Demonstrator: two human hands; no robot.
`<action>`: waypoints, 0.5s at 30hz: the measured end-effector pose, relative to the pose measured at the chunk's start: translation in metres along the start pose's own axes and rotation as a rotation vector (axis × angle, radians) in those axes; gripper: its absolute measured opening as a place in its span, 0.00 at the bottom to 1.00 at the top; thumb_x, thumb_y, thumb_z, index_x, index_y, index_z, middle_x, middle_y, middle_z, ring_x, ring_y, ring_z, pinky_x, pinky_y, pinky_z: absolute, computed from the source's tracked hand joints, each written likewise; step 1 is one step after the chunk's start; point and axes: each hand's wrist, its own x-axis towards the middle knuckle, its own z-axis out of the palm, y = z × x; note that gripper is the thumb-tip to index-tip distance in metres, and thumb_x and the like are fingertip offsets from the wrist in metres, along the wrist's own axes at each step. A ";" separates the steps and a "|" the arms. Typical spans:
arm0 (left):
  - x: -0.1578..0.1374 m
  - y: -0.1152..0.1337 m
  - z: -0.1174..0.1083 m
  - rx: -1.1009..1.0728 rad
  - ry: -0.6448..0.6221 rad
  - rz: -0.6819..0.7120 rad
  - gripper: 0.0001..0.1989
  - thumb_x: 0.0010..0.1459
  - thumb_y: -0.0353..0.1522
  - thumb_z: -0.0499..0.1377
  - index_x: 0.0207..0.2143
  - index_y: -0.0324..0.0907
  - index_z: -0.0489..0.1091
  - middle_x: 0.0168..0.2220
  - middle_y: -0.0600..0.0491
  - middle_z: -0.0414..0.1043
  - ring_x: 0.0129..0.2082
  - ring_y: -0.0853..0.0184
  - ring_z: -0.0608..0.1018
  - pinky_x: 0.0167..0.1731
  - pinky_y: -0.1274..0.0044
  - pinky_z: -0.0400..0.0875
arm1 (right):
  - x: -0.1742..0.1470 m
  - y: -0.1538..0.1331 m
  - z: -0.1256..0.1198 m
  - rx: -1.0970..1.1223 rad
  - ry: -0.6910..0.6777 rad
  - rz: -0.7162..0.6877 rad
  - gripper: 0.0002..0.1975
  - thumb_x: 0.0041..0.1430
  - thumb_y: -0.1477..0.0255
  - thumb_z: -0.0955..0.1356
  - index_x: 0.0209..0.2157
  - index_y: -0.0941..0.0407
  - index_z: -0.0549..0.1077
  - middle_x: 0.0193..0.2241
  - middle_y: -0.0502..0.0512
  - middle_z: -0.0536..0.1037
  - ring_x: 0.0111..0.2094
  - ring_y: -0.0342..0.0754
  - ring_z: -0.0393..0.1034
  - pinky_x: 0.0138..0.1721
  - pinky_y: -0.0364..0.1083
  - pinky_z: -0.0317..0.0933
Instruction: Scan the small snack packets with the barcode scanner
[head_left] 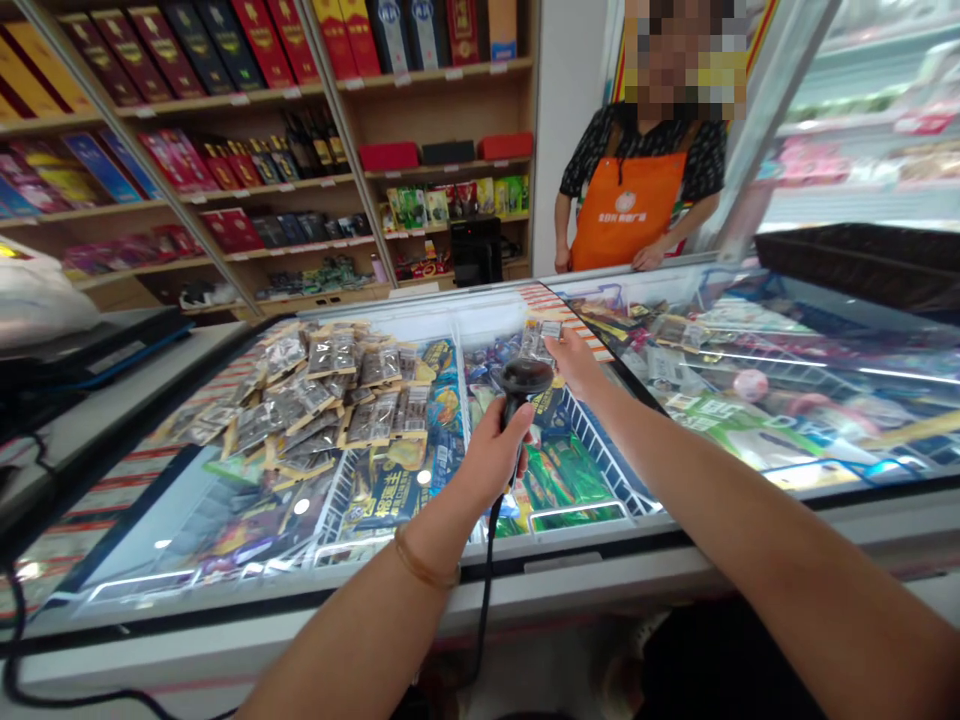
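Bare left hand (501, 450) curled in a fist-like grip; bare right hand (576, 362) farther forward, pinching. Left forearm (360, 610), right forearm (727, 520) outstretched, converging.

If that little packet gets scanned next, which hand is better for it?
Probably the left hand: it already grips the black corded scanner, whose head is near the packet. The right hand is busy holding that packet.
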 end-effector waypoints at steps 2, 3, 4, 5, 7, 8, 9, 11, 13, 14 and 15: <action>-0.002 0.004 -0.001 -0.020 0.057 0.008 0.25 0.51 0.54 0.63 0.35 0.44 0.61 0.23 0.62 0.65 0.11 0.76 0.65 0.12 0.80 0.56 | -0.002 -0.001 0.001 -0.030 0.024 -0.053 0.23 0.53 0.52 0.68 0.43 0.53 0.68 0.33 0.52 0.77 0.32 0.49 0.72 0.32 0.46 0.67; -0.003 0.008 -0.003 -0.033 0.088 0.010 0.25 0.51 0.54 0.62 0.34 0.44 0.60 0.23 0.62 0.64 0.11 0.76 0.65 0.12 0.80 0.56 | -0.003 -0.003 0.001 -0.057 0.043 -0.068 0.21 0.54 0.53 0.68 0.42 0.53 0.68 0.33 0.52 0.77 0.32 0.49 0.71 0.33 0.47 0.67; -0.006 0.012 -0.005 -0.044 0.116 0.010 0.25 0.51 0.54 0.62 0.34 0.44 0.60 0.23 0.61 0.64 0.11 0.76 0.65 0.12 0.80 0.56 | -0.004 -0.005 0.001 -0.100 0.066 -0.062 0.19 0.54 0.54 0.68 0.39 0.53 0.68 0.33 0.52 0.76 0.33 0.49 0.71 0.33 0.47 0.66; -0.009 0.017 -0.009 -0.052 0.140 0.009 0.25 0.51 0.54 0.62 0.33 0.44 0.60 0.23 0.61 0.65 0.11 0.76 0.65 0.12 0.80 0.57 | -0.005 -0.008 0.001 -0.145 0.093 -0.045 0.16 0.55 0.55 0.67 0.37 0.53 0.68 0.32 0.52 0.75 0.32 0.49 0.70 0.33 0.47 0.66; -0.019 0.029 -0.021 -0.053 0.179 0.017 0.25 0.51 0.54 0.62 0.33 0.44 0.59 0.24 0.60 0.66 0.12 0.76 0.66 0.12 0.80 0.58 | -0.005 -0.015 0.004 -0.200 0.131 0.014 0.12 0.56 0.59 0.66 0.32 0.53 0.66 0.29 0.51 0.72 0.32 0.49 0.68 0.33 0.46 0.65; -0.024 0.035 -0.029 -0.047 0.199 0.025 0.25 0.51 0.54 0.62 0.32 0.44 0.59 0.24 0.60 0.66 0.12 0.75 0.66 0.12 0.80 0.58 | -0.005 -0.020 0.007 -0.203 0.134 0.046 0.10 0.56 0.61 0.66 0.30 0.53 0.65 0.27 0.50 0.71 0.31 0.48 0.67 0.32 0.45 0.64; -0.030 0.040 -0.039 -0.039 0.224 0.039 0.25 0.51 0.53 0.62 0.32 0.44 0.60 0.24 0.60 0.66 0.12 0.75 0.66 0.12 0.80 0.58 | -0.004 -0.025 0.012 -0.192 0.124 0.073 0.09 0.56 0.63 0.66 0.28 0.53 0.64 0.25 0.50 0.69 0.30 0.47 0.66 0.31 0.44 0.63; -0.043 0.050 -0.062 -0.025 0.293 0.066 0.24 0.50 0.53 0.63 0.33 0.44 0.60 0.24 0.60 0.66 0.12 0.75 0.66 0.12 0.80 0.58 | -0.004 -0.038 0.028 -0.158 0.067 0.107 0.09 0.56 0.67 0.66 0.26 0.53 0.63 0.22 0.48 0.67 0.27 0.46 0.64 0.27 0.43 0.61; -0.056 0.057 -0.088 -0.021 0.380 0.085 0.24 0.50 0.52 0.64 0.33 0.44 0.61 0.24 0.60 0.66 0.12 0.75 0.66 0.11 0.81 0.58 | -0.008 -0.053 0.054 -0.137 -0.036 0.127 0.09 0.55 0.69 0.67 0.24 0.54 0.64 0.19 0.47 0.65 0.23 0.44 0.62 0.23 0.41 0.58; -0.062 0.059 -0.100 -0.021 0.427 0.091 0.24 0.49 0.52 0.64 0.33 0.44 0.61 0.24 0.60 0.66 0.13 0.75 0.66 0.11 0.81 0.58 | -0.011 -0.061 0.070 -0.123 -0.105 0.136 0.08 0.54 0.71 0.68 0.24 0.55 0.66 0.17 0.47 0.65 0.21 0.42 0.61 0.21 0.40 0.56; -0.067 0.062 -0.113 -0.021 0.471 0.096 0.25 0.49 0.52 0.64 0.34 0.44 0.61 0.24 0.61 0.66 0.13 0.75 0.66 0.11 0.81 0.59 | -0.015 -0.068 0.087 -0.106 -0.186 0.143 0.08 0.54 0.71 0.69 0.24 0.56 0.67 0.17 0.46 0.65 0.20 0.41 0.61 0.20 0.39 0.53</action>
